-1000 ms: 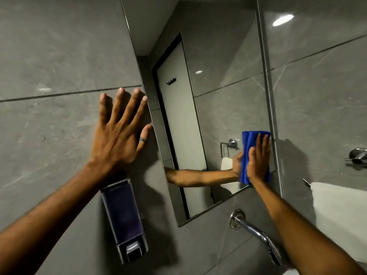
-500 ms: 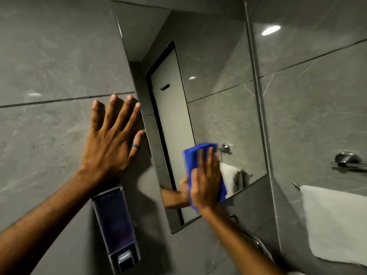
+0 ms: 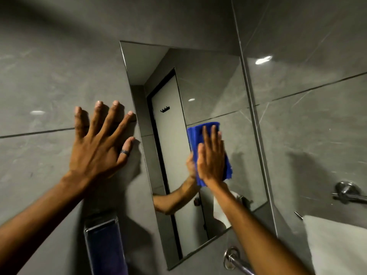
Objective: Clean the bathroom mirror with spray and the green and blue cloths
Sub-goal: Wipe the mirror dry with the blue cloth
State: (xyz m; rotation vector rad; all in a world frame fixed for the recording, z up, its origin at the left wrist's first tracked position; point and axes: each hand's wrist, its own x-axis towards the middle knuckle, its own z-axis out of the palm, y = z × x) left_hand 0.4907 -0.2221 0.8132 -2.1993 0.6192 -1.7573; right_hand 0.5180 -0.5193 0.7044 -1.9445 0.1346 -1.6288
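wiping step looks underway: blue cloth (image 3: 206,135) is pressed flat under the open right hand (image 3: 211,157) on the mirror (image 3: 208,86), left hand (image 3: 99,147) is splayed open on the wall beside it, and glass above the fingers probably gets wiped next.

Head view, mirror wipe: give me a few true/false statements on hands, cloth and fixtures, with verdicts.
1. The right hand presses the blue cloth flat against the mirror. True.
2. The left hand grips a spray bottle. False: it lies spread and empty on the grey wall tile, left of the mirror.
3. A ring shows on the left hand. True.
4. The green cloth is draped over the soap dispenser. False: no green cloth is in view.
5. The cloth sits at the mirror's top left corner. False: it is around mid-height, toward the right side.
6. A white towel hangs to the right of the mirror. True.
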